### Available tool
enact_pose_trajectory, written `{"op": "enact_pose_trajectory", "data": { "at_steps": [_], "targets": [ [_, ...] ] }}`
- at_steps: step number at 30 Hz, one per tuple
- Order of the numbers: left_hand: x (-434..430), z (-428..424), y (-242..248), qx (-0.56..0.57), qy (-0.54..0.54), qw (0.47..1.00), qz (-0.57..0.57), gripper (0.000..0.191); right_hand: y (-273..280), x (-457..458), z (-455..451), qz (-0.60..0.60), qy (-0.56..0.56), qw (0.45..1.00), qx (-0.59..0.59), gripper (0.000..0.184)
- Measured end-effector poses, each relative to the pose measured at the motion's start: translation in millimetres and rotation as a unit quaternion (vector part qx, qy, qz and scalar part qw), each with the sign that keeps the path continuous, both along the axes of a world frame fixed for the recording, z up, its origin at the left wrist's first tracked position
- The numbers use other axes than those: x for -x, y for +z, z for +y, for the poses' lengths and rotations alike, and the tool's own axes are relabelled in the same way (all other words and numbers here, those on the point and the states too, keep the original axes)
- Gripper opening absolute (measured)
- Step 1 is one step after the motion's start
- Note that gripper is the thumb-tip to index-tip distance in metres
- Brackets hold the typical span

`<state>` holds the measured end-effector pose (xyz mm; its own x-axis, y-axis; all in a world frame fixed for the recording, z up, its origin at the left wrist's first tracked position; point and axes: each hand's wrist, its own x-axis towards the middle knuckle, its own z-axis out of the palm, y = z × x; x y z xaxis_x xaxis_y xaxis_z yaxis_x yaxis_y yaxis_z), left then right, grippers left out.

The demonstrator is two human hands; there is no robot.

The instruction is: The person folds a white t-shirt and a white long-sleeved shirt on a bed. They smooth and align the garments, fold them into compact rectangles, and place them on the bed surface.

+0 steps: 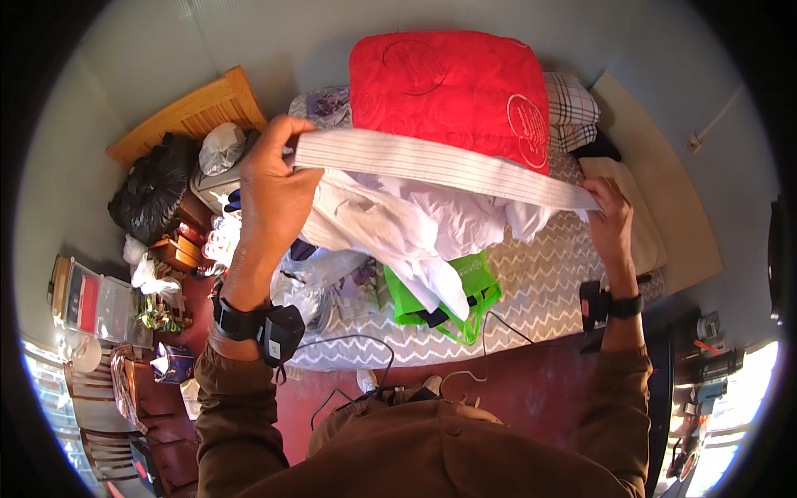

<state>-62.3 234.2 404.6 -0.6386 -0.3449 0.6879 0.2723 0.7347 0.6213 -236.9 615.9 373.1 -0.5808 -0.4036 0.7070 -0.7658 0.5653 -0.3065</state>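
Stretched between my two hands is a white striped garment (436, 163), probably a shirt, its straight upper band held taut. My left hand (280, 168) pinches the band's left end between thumb and fingers. At the lower right end, my right hand (609, 208) grips the band. The rest of the cloth hangs in loose folds above the bed (535, 274), which has a grey and white zigzag cover. Part of the garment hangs in front of a green bag (473, 274) and hides some of it.
A red quilted bundle (448, 87) sits at the bed's far side beside a plaid pillow (570, 106). Clear plastic bags (305, 286) lie on the near left of the bed. Black cables (380, 341) hang over its front edge. A black bag (152, 187) stands left.
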Motion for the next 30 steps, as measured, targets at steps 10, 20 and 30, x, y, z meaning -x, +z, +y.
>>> {"op": "enact_pose_trajectory", "data": {
  "at_steps": [10, 20, 30],
  "targets": [
    [3, -38, -17, -0.355, -0.279, 0.851, -0.268, 0.053, -12, 10, 46, -0.324, 0.072, 0.927, 0.174, 0.019],
    [32, -53, -21, -0.413, -0.322, 0.825, -0.211, 0.023, -13, 3, 52, -0.360, 0.056, 0.931, -0.001, 0.023],
    [54, -44, 58, -0.162, -0.241, 0.948, -0.130, 0.021, 41, 26, 59, -0.374, 0.122, 0.881, 0.265, 0.024]
  ]
}}
